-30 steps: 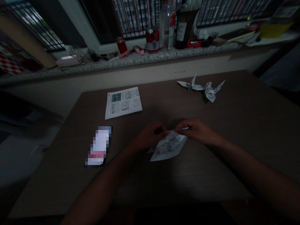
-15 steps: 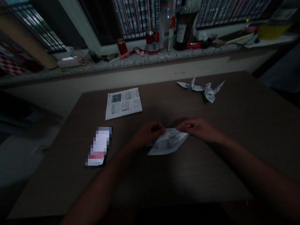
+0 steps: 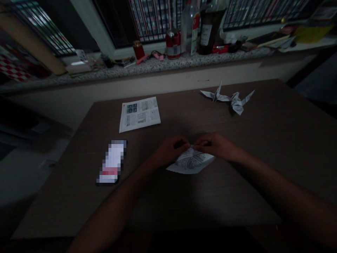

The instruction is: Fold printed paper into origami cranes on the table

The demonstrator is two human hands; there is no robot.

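A folded sheet of printed paper (image 3: 193,162) lies in front of me at the middle of the table, its lower edges spreading toward me. My left hand (image 3: 172,149) pinches its upper edge from the left, thumb against fingers. From the right, my right hand (image 3: 214,144) pinches the same edge, its fingertips close beside those of the left. The paper's top edge is partly hidden by my fingers. Beyond my right hand, two folded paper cranes (image 3: 216,95) of printed paper rest near the table's far edge.
A folded printed sheet (image 3: 140,115) lies at the back left of the table (image 3: 252,196). A smartphone (image 3: 112,162) with a blurred screen lies left of my left forearm. Bottles (image 3: 209,33), a red can (image 3: 173,44) and small items crowd the stone windowsill (image 3: 147,68).
My hands have come closer together along the paper's upper edge, the right one moving left. The paper's top now narrows between my fingertips. The camera view has shifted slightly.
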